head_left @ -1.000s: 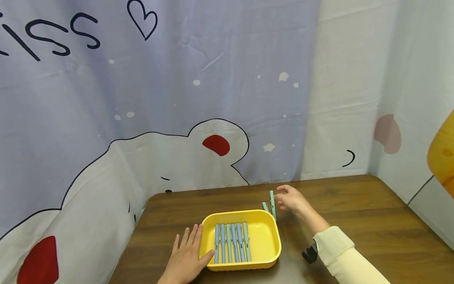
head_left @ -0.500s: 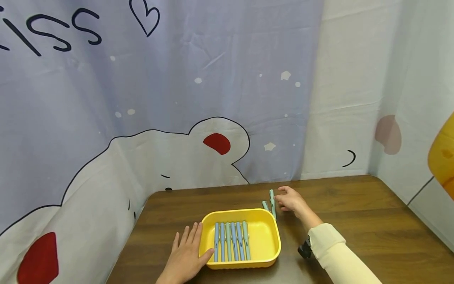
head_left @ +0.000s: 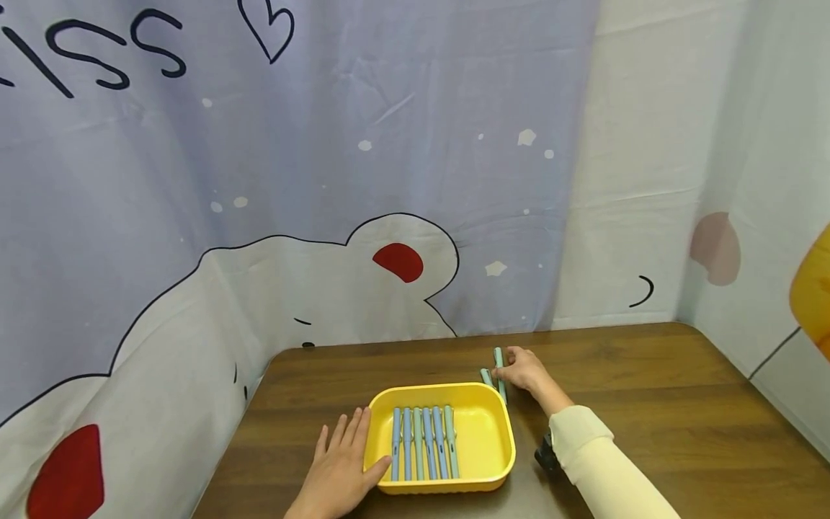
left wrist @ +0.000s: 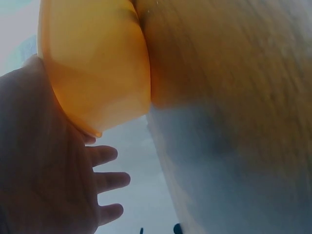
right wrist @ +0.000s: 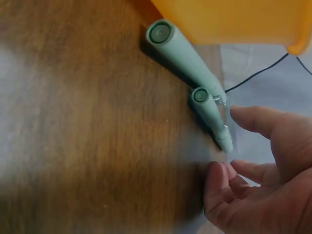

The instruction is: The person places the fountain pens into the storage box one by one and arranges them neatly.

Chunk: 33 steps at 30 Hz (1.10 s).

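Observation:
A yellow tray (head_left: 483, 440) holds a row of several blue and green pens (head_left: 418, 443), lying side by side. My left hand (head_left: 340, 461) lies along the tray's left side, fingers straight and thumb over the rim; its palm is against the tray wall (left wrist: 97, 63) in the left wrist view. Behind the tray's far right corner lie two green pens, a longer-showing pen (head_left: 498, 358) and a pen partly hidden by the rim (head_left: 485, 376). My right hand (head_left: 527, 371) reaches over them. In the right wrist view its thumb (right wrist: 256, 119) and fingers stand apart around the pens' far ends.
The brown wooden table (head_left: 635, 389) extends on both sides of the tray. A printed curtain (head_left: 324, 180) hangs along the table's back edge. A black device (head_left: 546, 454) sits at the right wrist, below a cream sleeve (head_left: 577, 429).
My right hand has moved slightly left and its thumb now overlaps the right-hand green pen. The left hand, tray and pens stay as they were.

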{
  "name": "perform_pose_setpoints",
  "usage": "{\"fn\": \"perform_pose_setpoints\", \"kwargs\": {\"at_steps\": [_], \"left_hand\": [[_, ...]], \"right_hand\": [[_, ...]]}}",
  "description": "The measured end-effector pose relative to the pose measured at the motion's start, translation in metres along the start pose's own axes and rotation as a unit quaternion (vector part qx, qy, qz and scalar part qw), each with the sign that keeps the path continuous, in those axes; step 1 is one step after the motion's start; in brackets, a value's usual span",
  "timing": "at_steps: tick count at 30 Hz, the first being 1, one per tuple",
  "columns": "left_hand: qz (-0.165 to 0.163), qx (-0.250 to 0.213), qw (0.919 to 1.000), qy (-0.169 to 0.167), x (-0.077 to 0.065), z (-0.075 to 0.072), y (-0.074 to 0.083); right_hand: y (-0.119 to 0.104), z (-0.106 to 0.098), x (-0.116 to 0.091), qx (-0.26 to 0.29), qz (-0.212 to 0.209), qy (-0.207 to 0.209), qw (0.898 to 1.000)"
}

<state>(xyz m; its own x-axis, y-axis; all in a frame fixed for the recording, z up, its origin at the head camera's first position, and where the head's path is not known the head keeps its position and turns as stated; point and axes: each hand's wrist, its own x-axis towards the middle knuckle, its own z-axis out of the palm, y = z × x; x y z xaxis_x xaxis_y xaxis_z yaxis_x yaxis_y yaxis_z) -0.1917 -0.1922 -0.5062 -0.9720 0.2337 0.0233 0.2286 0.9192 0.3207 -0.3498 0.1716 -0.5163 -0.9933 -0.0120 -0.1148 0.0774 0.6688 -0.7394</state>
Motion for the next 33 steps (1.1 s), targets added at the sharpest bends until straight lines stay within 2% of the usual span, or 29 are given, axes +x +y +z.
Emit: {"fn": "perform_pose_setpoints", "kwargs": {"at_steps": [7,16,21,26,33], "left_hand": [[0.004,0.008,0.9999,0.005,0.000,-0.001,0.001],[0.004,0.009,0.9999,0.006,-0.001,-0.001,0.001],[0.005,-0.001,1.0000,0.003,-0.001,0.001,0.002],[0.004,0.003,1.0000,0.002,-0.001,0.002,0.001],[0.004,0.004,1.0000,0.003,0.000,0.001,0.001]], "right_hand": [[-0.001,0.000,0.004,-0.039,0.026,-0.001,0.999],[0.001,-0.004,0.004,0.019,0.076,-0.010,0.997],[0.009,-0.012,-0.002,0.099,0.083,-0.026,0.991],[0.020,-0.018,-0.007,0.174,0.070,-0.041,0.982],[0.031,-0.023,-0.013,0.275,0.035,-0.052,0.959]]}}
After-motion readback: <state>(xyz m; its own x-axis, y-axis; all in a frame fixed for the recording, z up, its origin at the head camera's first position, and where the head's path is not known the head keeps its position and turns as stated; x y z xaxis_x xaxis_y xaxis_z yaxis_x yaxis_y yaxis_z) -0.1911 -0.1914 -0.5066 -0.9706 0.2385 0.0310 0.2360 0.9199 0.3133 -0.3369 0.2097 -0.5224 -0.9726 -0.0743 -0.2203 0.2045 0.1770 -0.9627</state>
